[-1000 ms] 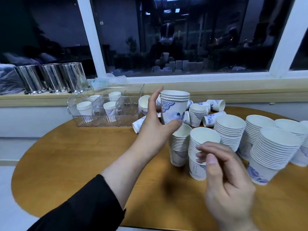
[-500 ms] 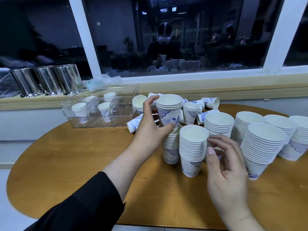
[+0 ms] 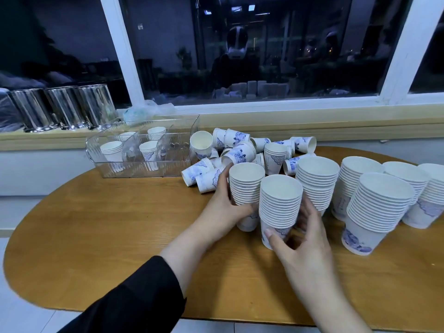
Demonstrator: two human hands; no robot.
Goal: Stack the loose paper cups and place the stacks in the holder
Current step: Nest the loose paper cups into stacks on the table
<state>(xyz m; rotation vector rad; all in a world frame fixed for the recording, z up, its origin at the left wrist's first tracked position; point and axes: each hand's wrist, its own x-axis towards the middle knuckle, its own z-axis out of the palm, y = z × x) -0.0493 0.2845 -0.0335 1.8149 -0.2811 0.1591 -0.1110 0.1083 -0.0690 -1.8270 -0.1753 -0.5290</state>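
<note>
No writing, brand, number or sign can be read anywhere. The paper cups [image 3: 280,207] carry only a blue floral pattern, and a small sticker on the window frame [image 3: 140,26] is too blurred.

The table [image 3: 101,239] across the lower frame is wood, a warm honey veneer with fine grain and a soft satin sheen. The cup stacks [image 3: 280,203] at centre and right are matt white paper with tightly ribbed rolled rims, and the lowest cups carry a flat blue print. The loose cups [image 3: 236,152] heaped behind them are the same dull paper. The holder [image 3: 144,150] at centre left is clear, glossy plastic with ridged walls that catch the light. Three canisters [image 3: 64,108] at upper left are polished metal, mirror-bright. Beside them lies crinkled, translucent plastic wrap [image 3: 149,110]. The sleeve [image 3: 134,301] at lower left is matt black cloth.
</note>
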